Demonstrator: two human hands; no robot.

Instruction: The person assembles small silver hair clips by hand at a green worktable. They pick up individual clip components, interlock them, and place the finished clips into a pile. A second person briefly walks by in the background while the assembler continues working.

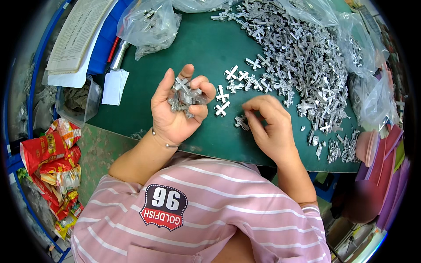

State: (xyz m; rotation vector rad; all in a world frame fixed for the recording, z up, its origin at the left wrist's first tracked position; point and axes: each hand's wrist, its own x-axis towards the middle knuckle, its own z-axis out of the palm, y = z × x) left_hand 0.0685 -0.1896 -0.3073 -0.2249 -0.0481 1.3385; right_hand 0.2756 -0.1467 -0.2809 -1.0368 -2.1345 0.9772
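My left hand (180, 114) is raised palm up over the table's near edge, fingers curled round a clump of small silver cross-shaped metal pieces (186, 94). To its right, my right hand (269, 125) is low over the green tabletop with its index finger and thumb bent together. Whatever they may pinch is hidden. Just left of that thumb, close to the fingertips, is one dark silver piece (240, 122). Between the hands, a loose cross (222, 108) lies near another cross (222, 93), with several more behind them.
A large heap of the same pieces (302, 57) covers the far right, beside clear plastic bags (372, 98). Another bag (151, 28) stands far left, near white papers (115, 87) and a plastic tub (90, 101). Red packets (48, 153) hang left; pink and purple material (381, 166) is right.
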